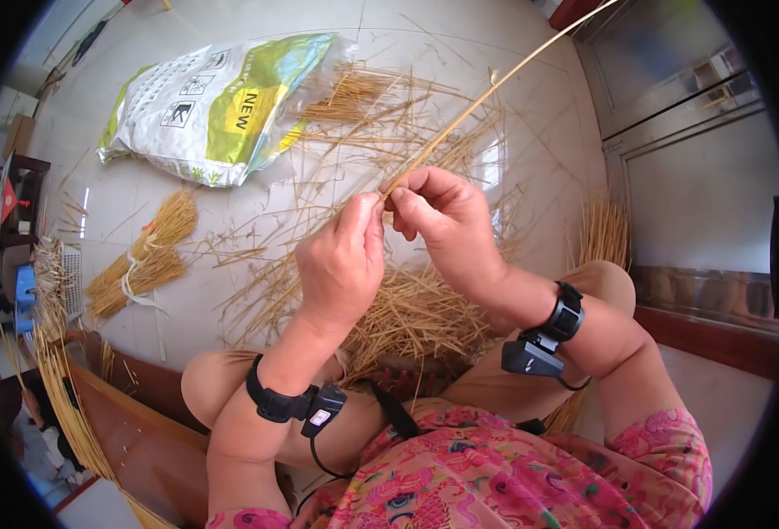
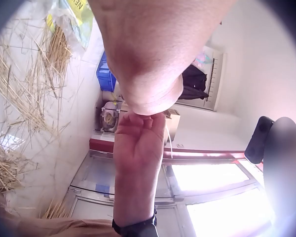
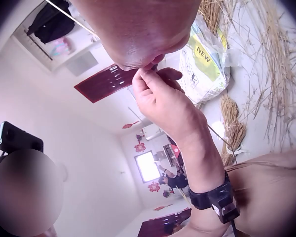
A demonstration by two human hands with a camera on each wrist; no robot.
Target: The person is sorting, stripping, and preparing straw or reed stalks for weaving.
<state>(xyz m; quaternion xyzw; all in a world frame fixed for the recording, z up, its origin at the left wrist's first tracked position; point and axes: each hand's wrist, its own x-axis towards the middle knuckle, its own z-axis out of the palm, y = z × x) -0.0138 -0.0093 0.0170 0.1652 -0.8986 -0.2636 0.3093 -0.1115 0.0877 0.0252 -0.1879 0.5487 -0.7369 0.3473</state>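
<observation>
A long pale straw stalk slants from the fingertips toward the upper right in the head view. My right hand pinches it near its lower end between thumb and index finger. Close against those fingers, my left hand pinches the very end of the stalk, its other fingers curled in. The two hands meet at their fingertips above a heap of loose straw. In the left wrist view my right hand faces the camera, while the near hand covers the pinch point. The right wrist view shows my left hand with thumb and index together.
A white-and-green plastic bag with straw spilling out lies on the tiled floor ahead. Left of the heap is a tied straw bundle. More straw stands by the metal-framed door at right. A wooden piece borders the left leg.
</observation>
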